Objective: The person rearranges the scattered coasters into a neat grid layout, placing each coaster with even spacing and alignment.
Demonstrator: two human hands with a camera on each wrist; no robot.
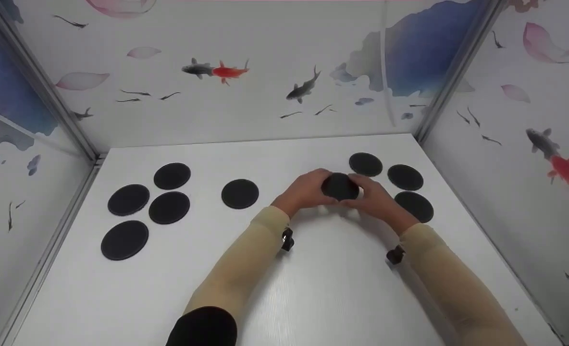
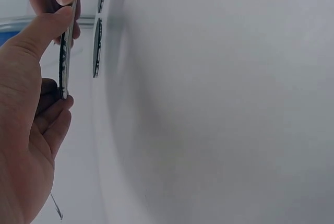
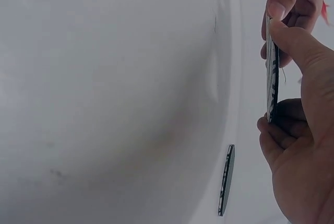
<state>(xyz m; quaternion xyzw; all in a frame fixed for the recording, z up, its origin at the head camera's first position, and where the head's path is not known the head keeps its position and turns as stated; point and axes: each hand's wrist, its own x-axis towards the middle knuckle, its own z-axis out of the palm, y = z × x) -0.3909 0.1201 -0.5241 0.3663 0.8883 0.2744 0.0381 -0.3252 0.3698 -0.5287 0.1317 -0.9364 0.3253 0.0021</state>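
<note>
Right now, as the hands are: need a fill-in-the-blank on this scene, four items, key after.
1. The left hand and right hand grip the held disc, whose upper face is ____.
2. The left-side group numbers ____ discs.
3. The right-side group on the table numbers ____.
4. The lone disc lies nearer the ____ hand.

Missing: black; four; three; left.

Room btwn sleeves (image 1: 236, 264), 3 discs (image 1: 405, 177) crowd R hand (image 1: 376, 199), wall (image 1: 265, 110) behind
</note>
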